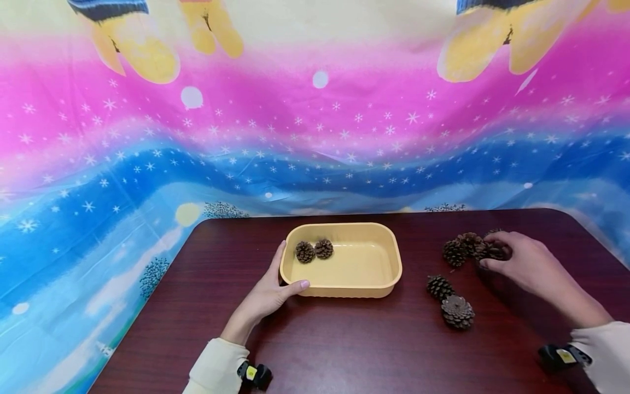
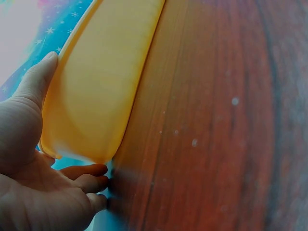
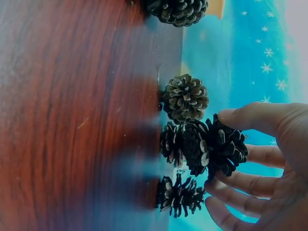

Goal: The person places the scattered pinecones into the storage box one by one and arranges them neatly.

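A pale yellow plastic tub [image 1: 354, 291] sits on the table with two pine cones [image 1: 305, 252] inside at its left end. My left hand [image 1: 268, 290] holds the tub's left end, thumb over the near rim and fingers along the side; the left wrist view shows that thumb on the tub's edge [image 2: 96, 82]. On the right, my right hand [image 1: 529, 262] pinches a pine cone [image 3: 225, 147] between thumb and fingers. Other pine cones [image 1: 455, 253] lie close beside it, one [image 3: 180, 195] below the fingers in the right wrist view.
Nearer the table's front, a dark pine cone [image 1: 439, 287] touches a paler, wider one [image 1: 458, 312], both right of the tub. The dark reddish-brown table [image 1: 344, 345] ends at a printed snowflake cloth [image 1: 315, 137] hanging behind and at the sides.
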Demonstrator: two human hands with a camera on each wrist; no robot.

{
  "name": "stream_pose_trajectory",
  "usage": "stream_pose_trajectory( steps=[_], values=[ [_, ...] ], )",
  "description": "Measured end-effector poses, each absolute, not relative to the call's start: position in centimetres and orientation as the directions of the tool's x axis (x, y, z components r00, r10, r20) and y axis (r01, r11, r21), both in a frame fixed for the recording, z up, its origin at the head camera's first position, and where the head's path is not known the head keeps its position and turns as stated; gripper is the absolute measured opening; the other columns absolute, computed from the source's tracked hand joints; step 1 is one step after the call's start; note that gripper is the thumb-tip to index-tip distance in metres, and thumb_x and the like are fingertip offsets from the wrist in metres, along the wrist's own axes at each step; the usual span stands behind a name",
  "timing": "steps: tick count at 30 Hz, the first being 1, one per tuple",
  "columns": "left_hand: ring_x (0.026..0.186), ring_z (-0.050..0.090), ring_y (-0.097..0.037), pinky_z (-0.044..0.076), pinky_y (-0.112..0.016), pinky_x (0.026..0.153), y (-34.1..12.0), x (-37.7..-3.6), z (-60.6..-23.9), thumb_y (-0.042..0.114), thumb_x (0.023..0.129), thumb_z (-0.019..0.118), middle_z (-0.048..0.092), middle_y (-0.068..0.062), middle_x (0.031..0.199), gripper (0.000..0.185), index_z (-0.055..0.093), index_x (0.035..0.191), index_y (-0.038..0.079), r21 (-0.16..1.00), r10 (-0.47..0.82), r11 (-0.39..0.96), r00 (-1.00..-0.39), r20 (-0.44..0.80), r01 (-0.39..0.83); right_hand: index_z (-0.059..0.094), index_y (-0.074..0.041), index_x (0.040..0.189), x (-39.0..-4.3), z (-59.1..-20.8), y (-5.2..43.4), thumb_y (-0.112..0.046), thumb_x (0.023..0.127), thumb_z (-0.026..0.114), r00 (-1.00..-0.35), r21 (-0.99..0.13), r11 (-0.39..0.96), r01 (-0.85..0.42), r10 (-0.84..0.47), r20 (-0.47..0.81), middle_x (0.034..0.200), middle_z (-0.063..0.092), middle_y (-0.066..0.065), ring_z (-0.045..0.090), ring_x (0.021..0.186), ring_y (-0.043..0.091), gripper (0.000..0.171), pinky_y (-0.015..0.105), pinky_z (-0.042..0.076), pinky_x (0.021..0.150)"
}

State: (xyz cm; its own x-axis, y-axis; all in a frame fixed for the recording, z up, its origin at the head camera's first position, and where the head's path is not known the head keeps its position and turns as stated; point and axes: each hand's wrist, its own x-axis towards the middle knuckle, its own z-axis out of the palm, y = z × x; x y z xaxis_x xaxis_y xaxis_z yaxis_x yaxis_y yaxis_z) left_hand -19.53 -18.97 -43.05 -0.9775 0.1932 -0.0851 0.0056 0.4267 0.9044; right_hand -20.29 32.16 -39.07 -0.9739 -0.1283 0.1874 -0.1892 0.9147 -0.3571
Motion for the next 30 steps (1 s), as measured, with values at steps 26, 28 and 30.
stream_pose_trajectory(
  steps=[26, 28, 30],
  values=[
    [0.162, 0.014, -0.036, 0.013, -0.062, 0.129, -18.9, -19.4, -42.9, 0.031, 0.093, 0.081, 0.011, -0.01, 0.177, 0.111, 0.002, 0.171, 0.029, 0.901, 0.189, 0.434, -0.978, -0.086, 0.005, 0.062, 0.003, 0.134, -20.2, -37.0, 29.6, -0.026, 0.091, 0.081, -0.957, -0.349, 0.909, -0.229, -0.144, 0.253, 0.132, 0.06, 0.039, 0.057, 0.114, 0.061, 0.055, 0.073, 0.046, 0.089],
    [0.162, 0.014, -0.036, 0.013, -0.062, 0.129, -18.9, -19.4, -42.9, 0.031, 0.093, 0.081, 0.011, -0.009, 0.177, 0.111, 0.002, 0.171, 0.029, 0.901, 0.189, 0.435, -0.978, -0.086, 0.005, 0.062, 0.002, 0.133, -20.2, -36.8, 29.4, -0.025, 0.091, 0.081, -0.954, -0.348, 0.907, -0.237, -0.148, 0.262, 0.131, 0.061, 0.038, 0.057, 0.114, 0.06, 0.054, 0.072, 0.046, 0.089],
    [0.162, 0.014, -0.036, 0.013, -0.062, 0.129, -18.9, -19.4, -42.9, 0.031, 0.093, 0.081, 0.011, -0.009, 0.177, 0.111, 0.002, 0.171, 0.029, 0.901, 0.19, 0.434, -0.978, -0.087, 0.005, 0.063, 0.002, 0.132, -20.3, -36.8, 29.2, -0.024, 0.09, 0.082, -0.948, -0.343, 0.905, -0.251, -0.157, 0.279, 0.129, 0.063, 0.036, 0.059, 0.112, 0.058, 0.053, 0.07, 0.047, 0.088]
  ],
)
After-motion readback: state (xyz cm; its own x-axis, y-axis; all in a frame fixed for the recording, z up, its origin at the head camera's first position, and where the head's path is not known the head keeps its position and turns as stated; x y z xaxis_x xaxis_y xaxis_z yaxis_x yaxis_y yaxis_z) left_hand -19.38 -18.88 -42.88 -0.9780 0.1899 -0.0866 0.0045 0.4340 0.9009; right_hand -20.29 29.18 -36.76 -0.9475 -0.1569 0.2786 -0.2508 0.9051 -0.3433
